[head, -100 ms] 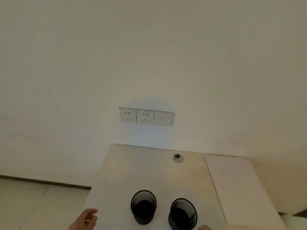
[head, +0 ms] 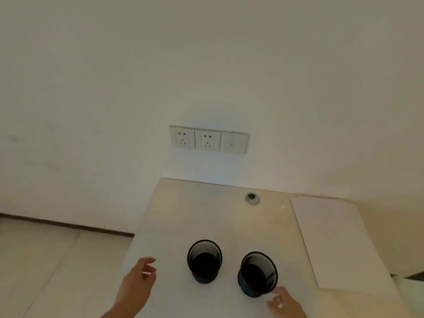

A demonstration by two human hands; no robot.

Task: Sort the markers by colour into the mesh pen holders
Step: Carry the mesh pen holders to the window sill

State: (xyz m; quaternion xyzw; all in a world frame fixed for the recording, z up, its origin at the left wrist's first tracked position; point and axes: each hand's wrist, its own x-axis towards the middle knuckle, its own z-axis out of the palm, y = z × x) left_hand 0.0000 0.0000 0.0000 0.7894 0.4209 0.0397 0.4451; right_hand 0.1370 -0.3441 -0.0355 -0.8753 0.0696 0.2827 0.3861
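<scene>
Two black mesh pen holders stand side by side on a pale table (head: 183, 214): the left holder (head: 204, 260) and the right holder (head: 258, 273). Both look dark inside and I see no markers anywhere. My left hand (head: 140, 278) hovers left of the left holder, fingers loosely curled, holding nothing. At the bottom edge, my right hand (head: 283, 302) sits close to the right holder's near side with its fingers bent; whether it touches the holder I cannot tell.
A white sheet or board (head: 332, 237) lies along the table's right side. A round cable grommet (head: 252, 199) sits near the table's far edge. Wall sockets (head: 208, 140) are on the white wall behind. Tiled floor (head: 46, 260) lies left of the table.
The view has tilted down a little, so both holders and both hands show more fully. My left hand has come further up beside the left holder.
</scene>
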